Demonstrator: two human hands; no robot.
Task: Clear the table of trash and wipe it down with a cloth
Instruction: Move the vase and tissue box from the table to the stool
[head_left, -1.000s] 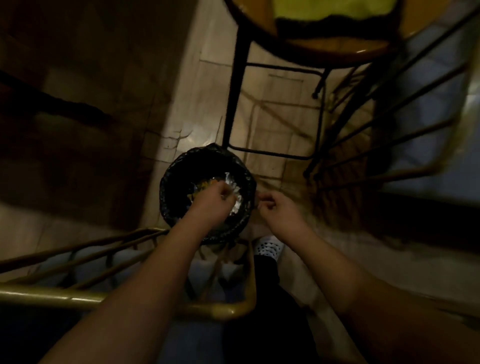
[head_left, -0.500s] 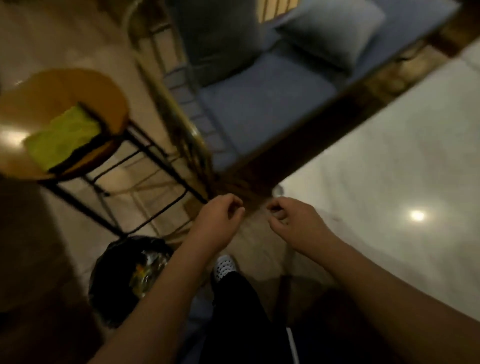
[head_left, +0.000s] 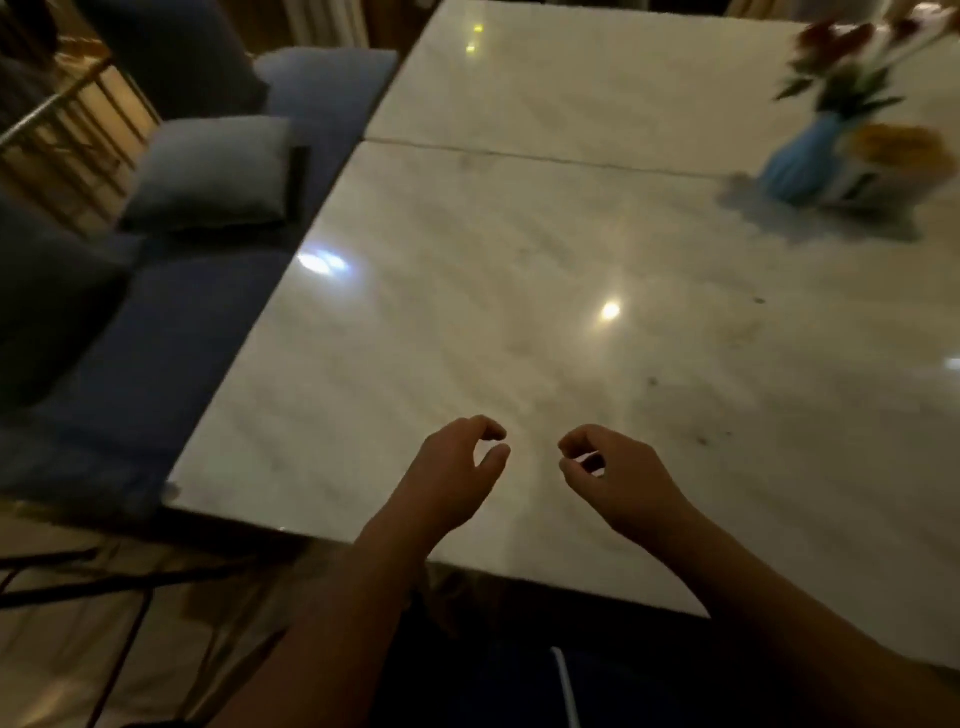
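Bench (head_left: 545, 249) under my left grip (head_left: 452, 478) and right grip (head_left: 618, 483) looks glossy, pale, with dark specks (head_left: 702, 441); both grips relaxed, empty.

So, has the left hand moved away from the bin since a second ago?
Yes. The left hand was at the bin; now it hovers empty over the marble table, near its front edge, with the bin out of view.

Vase (head_left: 802, 158) on table (head_left: 519, 291) far right; sofa (head_left: 156, 338) left of table
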